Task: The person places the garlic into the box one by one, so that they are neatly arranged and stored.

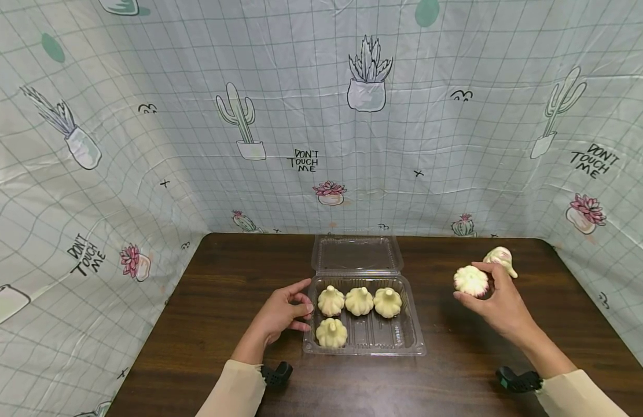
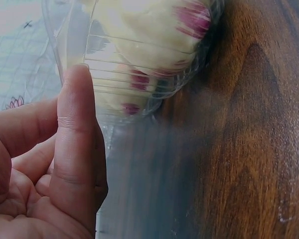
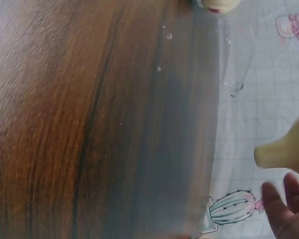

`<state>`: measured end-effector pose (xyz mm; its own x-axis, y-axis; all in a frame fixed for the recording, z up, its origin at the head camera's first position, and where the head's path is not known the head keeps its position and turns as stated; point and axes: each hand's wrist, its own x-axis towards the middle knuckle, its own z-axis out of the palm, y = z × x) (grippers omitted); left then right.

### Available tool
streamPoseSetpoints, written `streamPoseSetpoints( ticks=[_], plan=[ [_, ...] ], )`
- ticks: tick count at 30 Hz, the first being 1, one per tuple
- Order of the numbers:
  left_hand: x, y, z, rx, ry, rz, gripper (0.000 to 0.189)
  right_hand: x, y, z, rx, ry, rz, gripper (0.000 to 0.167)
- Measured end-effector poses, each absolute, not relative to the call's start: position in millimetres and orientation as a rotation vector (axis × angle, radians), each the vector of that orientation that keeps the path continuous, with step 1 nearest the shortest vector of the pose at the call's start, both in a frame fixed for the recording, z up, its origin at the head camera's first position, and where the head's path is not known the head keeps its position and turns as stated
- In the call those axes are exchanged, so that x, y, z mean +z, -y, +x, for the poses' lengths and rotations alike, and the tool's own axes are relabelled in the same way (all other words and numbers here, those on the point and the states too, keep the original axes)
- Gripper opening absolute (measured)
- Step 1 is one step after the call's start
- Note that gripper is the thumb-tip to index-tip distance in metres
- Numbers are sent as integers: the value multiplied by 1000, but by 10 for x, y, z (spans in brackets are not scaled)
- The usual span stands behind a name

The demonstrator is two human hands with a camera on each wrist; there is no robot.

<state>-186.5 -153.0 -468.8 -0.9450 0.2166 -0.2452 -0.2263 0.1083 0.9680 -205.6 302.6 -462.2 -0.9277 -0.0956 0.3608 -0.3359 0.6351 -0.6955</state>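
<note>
Six garlic bulbs [image 1: 359, 302] fill my remote feed, four in a clear plastic box [image 1: 373, 351] and two over to the right of a dark wooden tabletop [image 1: 222, 272]. At right, the person's right hand [image 1: 500, 304] pinches one pale bulb [image 1: 470, 280] between thumb and fingers, well apart from the box; I cannot tell whether it touches the wood. Just beyond it lies a second loose bulb [image 1: 500, 258], tinged pink, its stem angled toward the lower right of my head view. At left, the left hand [image 1: 282, 313] grasps nothing, its fingers relaxed and slightly bent, their tips at the left edge of the box. Inside, I count three bulbs abreast in the far row, stems up, and a fourth [image 1: 331, 333] at the near left corner. The open lid [image 1: 356, 255] lies folded back toward a curtain [image 1: 279, 58] printed with potted plants and the words "DON'T TOUCH ME". Black bands [image 1: 276, 375] circle both wrists, beside beige sleeves [image 1: 235, 389]. My right wrist camera catches a pale stem [image 3: 274, 153] near its right edge, above blurred fingers [image 3: 276, 204]; I cannot tell which bulb it belongs to.
</note>
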Motion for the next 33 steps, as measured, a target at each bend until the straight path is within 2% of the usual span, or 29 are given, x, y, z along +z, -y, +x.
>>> streamPoseSetpoints(
  ticks=[7, 13, 22, 33],
  plan=[
    [-4691, 1532, -1861, 1904, -2068, -10, 67, -4636, -2996, -2049, 1266, 2546, 373, 74],
    [-4689, 1526, -1854, 1908, -2069, -11, 67, -4649, -2972, -2043, 1371, 2546, 396, 81],
    [-4692, 1531, -1861, 1909, -2071, -4, 67, -4618, -2946, -2004, 1210, 2599, 340, 69],
    [-4708, 1539, -1862, 1903, -2068, -4, 67, -4573, -2905, -1999, 1174, 2691, 296, 76]
  ],
)
